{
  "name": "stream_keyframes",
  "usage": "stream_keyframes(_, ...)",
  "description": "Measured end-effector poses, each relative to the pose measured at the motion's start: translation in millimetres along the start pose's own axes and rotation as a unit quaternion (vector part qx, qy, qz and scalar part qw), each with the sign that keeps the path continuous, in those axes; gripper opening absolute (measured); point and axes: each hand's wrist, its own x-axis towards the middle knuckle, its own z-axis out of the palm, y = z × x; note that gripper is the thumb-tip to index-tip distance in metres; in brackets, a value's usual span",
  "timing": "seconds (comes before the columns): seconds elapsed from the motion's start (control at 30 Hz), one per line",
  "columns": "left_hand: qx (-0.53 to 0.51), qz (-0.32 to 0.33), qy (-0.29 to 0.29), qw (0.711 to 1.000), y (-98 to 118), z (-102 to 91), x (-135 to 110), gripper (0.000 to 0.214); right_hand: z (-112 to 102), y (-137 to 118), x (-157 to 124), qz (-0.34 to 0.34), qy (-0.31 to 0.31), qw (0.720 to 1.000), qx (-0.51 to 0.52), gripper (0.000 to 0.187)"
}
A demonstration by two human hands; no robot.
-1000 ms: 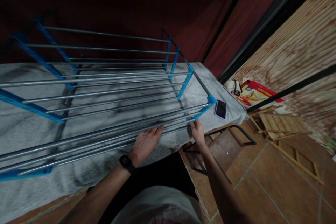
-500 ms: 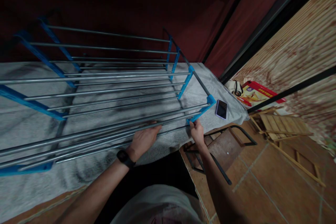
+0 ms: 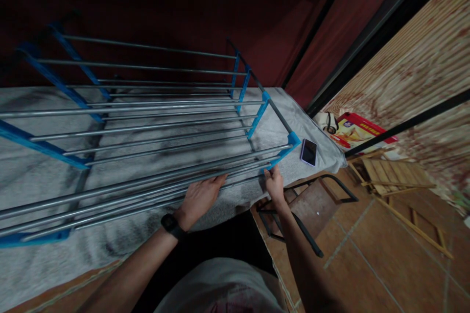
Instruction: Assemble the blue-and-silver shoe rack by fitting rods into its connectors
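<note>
A rack of long steel rods [image 3: 147,127] joined by blue plastic end pieces [image 3: 281,154] lies on a grey cloth [image 3: 44,176]. My left hand [image 3: 200,195], with a black watch on its wrist, is closed around the nearest rod near the middle. My right hand [image 3: 274,183] pinches the near right blue end piece where that rod meets it. Both forearms reach in from below.
A phone [image 3: 309,151] lies on the cloth just right of the rack. Below the cloth's edge stands a black metal frame [image 3: 312,200] on a tiled floor. A folded wooden rack [image 3: 392,173] and a red box [image 3: 358,129] lie by the brick wall at right.
Both hands stay on the near rod and end piece. The left hand has shifted only slightly along the rod; the rack sits where it was.
</note>
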Motion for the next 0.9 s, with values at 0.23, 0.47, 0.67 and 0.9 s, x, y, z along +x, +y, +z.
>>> stream_keyframes(0.23, -0.007, 0.004, 0.003, 1.0, 0.4, 0.5, 0.8, 0.042, 2.1, 0.2, 0.5, 0.006, 0.007, 1.0, 0.006, 0.035)
stream_keyframes(0.47, -0.009, 0.005, 0.013, 1.0, -0.2, 0.9, 1.4, 0.042, 3.1, 1.0, 0.0, 0.008, 0.003, 1.0, 0.0, 0.034)
stream_keyframes(0.67, -0.001, -0.003, 0.012, 1.0, 0.2, 0.2, 3.0, 0.039, 2.8, -0.3, 0.8, 0.005, 0.004, 1.0, -0.002, 0.034)
stream_keyframes(0.9, 0.009, -0.02, -0.009, 1.0, 0.0, -0.9, 3.5, 0.04, 4.2, -5.7, 0.4, 0.005, 0.019, 1.0, -0.017, 0.034)
